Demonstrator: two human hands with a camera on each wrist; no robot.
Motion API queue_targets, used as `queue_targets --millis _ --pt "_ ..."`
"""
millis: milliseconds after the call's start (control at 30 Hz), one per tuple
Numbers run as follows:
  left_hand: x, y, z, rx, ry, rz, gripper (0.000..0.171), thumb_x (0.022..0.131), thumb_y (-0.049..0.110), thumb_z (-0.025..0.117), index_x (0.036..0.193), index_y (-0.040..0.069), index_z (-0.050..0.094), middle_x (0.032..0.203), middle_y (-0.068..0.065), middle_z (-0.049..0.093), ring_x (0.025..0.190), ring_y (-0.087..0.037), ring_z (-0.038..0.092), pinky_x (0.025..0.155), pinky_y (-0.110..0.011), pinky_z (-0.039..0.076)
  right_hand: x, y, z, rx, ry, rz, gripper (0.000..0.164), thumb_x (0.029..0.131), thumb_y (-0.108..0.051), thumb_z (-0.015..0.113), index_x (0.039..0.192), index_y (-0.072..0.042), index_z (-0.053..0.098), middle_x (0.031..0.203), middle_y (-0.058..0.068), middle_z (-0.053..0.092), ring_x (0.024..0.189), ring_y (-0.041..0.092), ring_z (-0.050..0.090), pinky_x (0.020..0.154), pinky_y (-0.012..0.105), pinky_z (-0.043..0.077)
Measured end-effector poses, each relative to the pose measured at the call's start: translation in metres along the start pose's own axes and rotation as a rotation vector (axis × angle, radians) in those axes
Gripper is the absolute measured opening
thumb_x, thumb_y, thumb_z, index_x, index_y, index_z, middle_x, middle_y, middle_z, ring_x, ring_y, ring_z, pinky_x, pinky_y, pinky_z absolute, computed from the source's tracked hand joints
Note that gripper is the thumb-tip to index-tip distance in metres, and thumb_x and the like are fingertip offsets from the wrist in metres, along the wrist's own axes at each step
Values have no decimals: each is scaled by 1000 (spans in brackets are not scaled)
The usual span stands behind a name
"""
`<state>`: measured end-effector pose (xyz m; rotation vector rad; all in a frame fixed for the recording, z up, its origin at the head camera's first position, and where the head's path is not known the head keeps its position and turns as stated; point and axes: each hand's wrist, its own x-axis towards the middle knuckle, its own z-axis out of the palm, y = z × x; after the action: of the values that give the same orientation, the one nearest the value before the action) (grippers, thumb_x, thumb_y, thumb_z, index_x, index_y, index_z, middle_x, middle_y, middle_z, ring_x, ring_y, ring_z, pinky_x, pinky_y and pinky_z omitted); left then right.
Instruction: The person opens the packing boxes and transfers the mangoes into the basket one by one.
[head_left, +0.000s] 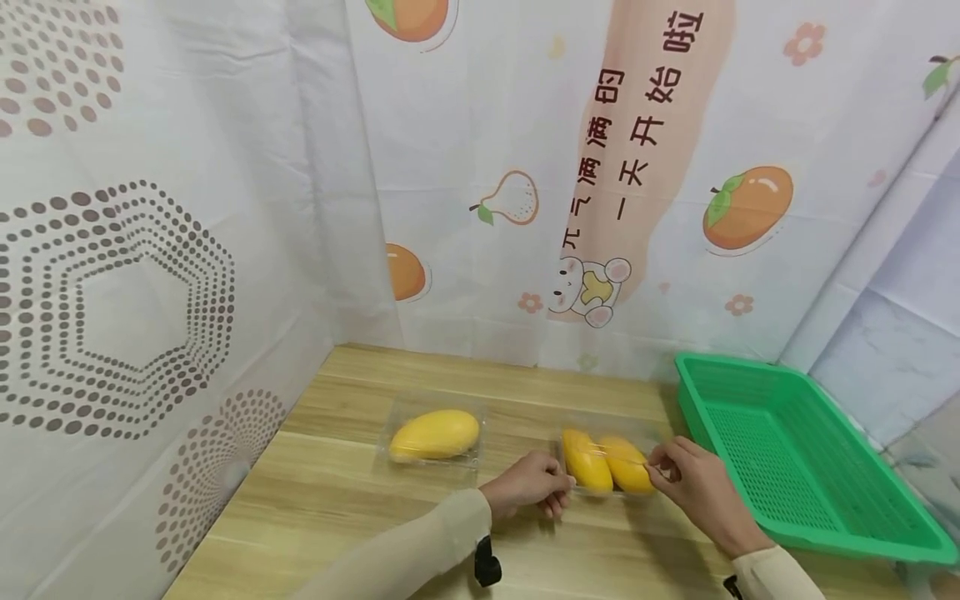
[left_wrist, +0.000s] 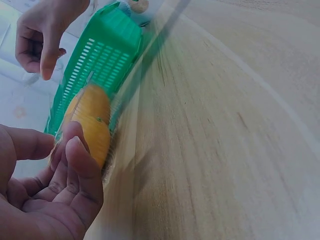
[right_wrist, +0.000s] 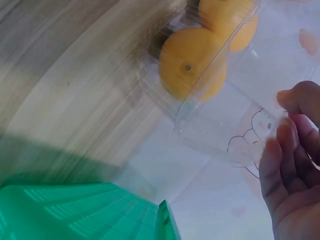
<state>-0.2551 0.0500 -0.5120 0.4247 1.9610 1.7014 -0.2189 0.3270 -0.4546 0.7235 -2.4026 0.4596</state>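
Two yellow mangoes (head_left: 587, 463) (right_wrist: 193, 65) lie side by side in a clear plastic box (head_left: 643, 430) on the table. My left hand (head_left: 531, 483) is at the box's near left corner; in the left wrist view its thumb and fingers pinch the clear edge. At the right side, my right hand (head_left: 697, 492) pinches the edge of the see-through lid (right_wrist: 225, 120), which stands raised from the box in the right wrist view. Farther left, a second clear box (head_left: 480, 410) holds one mango (head_left: 437, 434).
A green plastic basket (head_left: 776, 525) with slotted walls stands to the right, close beside my right hand. The wooden table (head_left: 300, 517) meets a printed white curtain (head_left: 465, 275) at the back and another patterned cloth (head_left: 135, 308) on the left.
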Motion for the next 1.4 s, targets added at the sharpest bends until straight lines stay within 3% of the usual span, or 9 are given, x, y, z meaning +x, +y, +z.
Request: queue_targets --millis 167,267,367,433,500,600,933,1267,1400 --pt "0 -1 1 -16 5 -16 20 102 13 65 90 -3 69 77 -13 70 57 -14 62 51 -24 51 -1 7 1 -10 65 -33 40 64 3 94 84 -17 66 83 -8 55 69 3 51 59 12 44" --pt "0 0 0 -18 20 -27 21 102 13 65 90 -3 69 77 -12 71 56 -13 61 50 -22 50 -1 13 -1 -21 98 -33 23 83 -25 88 84 -15 68 85 -5 56 68 5 49 59 12 42" --pt "-1 0 0 -24 30 -36 23 102 14 65 89 -4 69 76 -12 71 55 -12 60 49 -21 49 0 19 -3 -26 118 -20 40 96 -51 67 87 -12 70 87 -3 57 69 4 46 60 12 41" --pt "-1 0 0 -26 32 -36 24 102 15 66 89 -4 69 75 -12 71 55 -12 60 49 -21 49 0 22 -5 -31 130 -10 35 96 -44 71 89 -10 70 87 -2 58 69 4 45 59 12 40" --pt "-2 1 0 -27 33 -36 24 102 15 66 89 -4 70 76 -12 71 55 -12 60 49 -21 49 0 26 -5 -41 146 -2 22 86 -22 86 91 -9 70 87 0 59 69 5 46 59 13 40" --pt "-2 1 -1 -27 36 -35 23 102 16 67 89 -3 71 76 -13 72 56 -12 61 50 -22 50 0 31 -5 -70 167 19 38 65 6 93 91 -9 69 85 1 60 67 7 49 58 13 40" --pt "-1 -2 -2 -41 32 -35 24 101 20 68 91 -2 73 78 -14 72 56 -12 61 50 -22 50 5 36 -4 -88 178 150 27 75 -2 90 92 -12 72 79 -3 65 66 6 55 58 12 41" --pt "-1 -5 -1 -45 26 -38 24 101 18 68 90 -2 73 77 -12 72 57 -12 61 50 -22 50 15 41 -1 19 170 348 11 90 -17 83 95 -16 73 88 -1 71 74 5 58 63 14 44" --pt "0 -4 -1 -43 22 -32 24 101 19 68 89 -2 73 76 -11 71 57 -12 61 51 -23 51 21 44 -1 69 162 434 13 94 -27 79 98 -16 73 90 1 72 77 4 58 63 16 45"
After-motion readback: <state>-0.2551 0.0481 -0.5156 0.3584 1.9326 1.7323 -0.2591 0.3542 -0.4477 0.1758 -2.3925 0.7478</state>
